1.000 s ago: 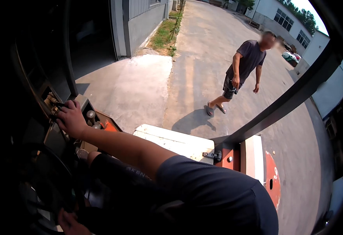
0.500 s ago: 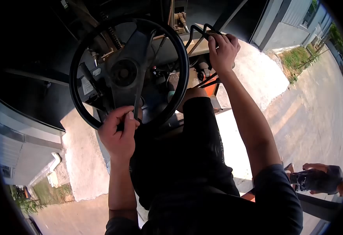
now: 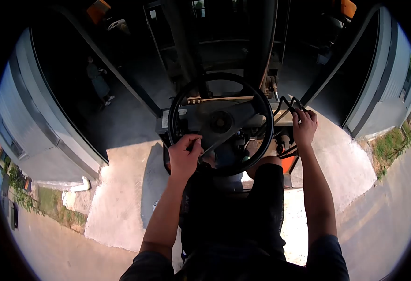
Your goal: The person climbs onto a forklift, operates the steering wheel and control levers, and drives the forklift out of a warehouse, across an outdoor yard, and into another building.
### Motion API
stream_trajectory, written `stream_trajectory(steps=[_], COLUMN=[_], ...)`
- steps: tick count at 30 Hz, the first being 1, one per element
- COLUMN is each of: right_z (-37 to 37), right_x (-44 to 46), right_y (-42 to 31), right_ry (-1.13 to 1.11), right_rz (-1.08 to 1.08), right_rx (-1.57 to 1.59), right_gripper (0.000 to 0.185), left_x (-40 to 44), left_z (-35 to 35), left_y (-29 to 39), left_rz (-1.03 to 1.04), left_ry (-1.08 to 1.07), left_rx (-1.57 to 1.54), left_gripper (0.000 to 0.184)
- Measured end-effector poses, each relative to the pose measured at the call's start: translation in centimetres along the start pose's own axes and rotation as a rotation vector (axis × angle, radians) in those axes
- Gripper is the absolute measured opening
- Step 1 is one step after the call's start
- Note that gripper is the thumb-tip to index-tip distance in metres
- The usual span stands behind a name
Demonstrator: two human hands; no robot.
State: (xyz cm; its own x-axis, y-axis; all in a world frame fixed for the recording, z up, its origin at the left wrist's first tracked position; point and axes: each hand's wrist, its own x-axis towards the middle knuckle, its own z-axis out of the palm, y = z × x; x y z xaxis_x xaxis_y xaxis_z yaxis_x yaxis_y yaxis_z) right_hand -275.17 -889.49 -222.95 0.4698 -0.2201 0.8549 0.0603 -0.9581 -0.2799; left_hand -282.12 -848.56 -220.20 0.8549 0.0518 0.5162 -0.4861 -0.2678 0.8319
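Note:
My left hand (image 3: 185,157) is curled around the lower left rim of a black steering wheel (image 3: 220,121), thumb and forefinger close together. To the right of the wheel, my right hand (image 3: 305,126) has its fingers bent over the ends of black bent control levers (image 3: 285,99). The palm hides part of the grip there. Below the wheel, my knee and a foot show near the dark floor of what looks like a forklift.
A dark upright mast (image 3: 261,51) rises ahead, flanked by slanting frame posts (image 3: 116,70). Within the shaded doorway at left stands a person (image 3: 97,79). Pale walls (image 3: 51,126) border the opening on both sides, and sunlit concrete (image 3: 116,196) lies around the vehicle.
The view has levelled and swung up toward the doorway, so a person at lower right has left the picture. Both hands keep their places on the wheel and levers.

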Motion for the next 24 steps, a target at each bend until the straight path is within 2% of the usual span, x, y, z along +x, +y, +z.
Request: stream_trajectory(steps=[2,5,12,14,16,20,24], right_z=[0.1,0.3,0.7,0.2,0.3,1.5,1.6], right_x=[0.0,-0.1,-0.4,0.2,0.6,0.4,0.3], right_y=[-0.2,-0.3,0.3,0.4,0.3,0.1,0.4], right_ry=[-0.017,0.038,0.094,0.094,0.107,0.099,0.054], right_rz=[-0.007,-0.009,-0.002,-0.006,-0.011,-0.011,0.002], right_rx=[-0.010,-0.013,-0.023,-0.020,-0.008,0.008,-0.011], right_gripper=[0.022,0.020,0.017,0.017,0.017,0.018,0.018], left_x=[2.1,4.2,-0.9,-3.0,-3.5,-1.4,1.9], left_z=[-1.5,-2.1,0.2,2.6,5.4,11.5,17.1], left_y=[0.1,-0.9,-0.7,0.5,2.5,3.4,4.0], left_rz=[-0.064,-0.053,-0.062,0.025,0.257,0.382,0.377], left_ry=[0.056,0.044,0.003,-0.116,-0.269,-0.409,-0.445], left_rx=[-0.060,-0.084,-0.161,-0.095,0.013,0.059,0.090], left_gripper=[0.014,0.014,0.011,0.010,0.011,0.009,0.007])
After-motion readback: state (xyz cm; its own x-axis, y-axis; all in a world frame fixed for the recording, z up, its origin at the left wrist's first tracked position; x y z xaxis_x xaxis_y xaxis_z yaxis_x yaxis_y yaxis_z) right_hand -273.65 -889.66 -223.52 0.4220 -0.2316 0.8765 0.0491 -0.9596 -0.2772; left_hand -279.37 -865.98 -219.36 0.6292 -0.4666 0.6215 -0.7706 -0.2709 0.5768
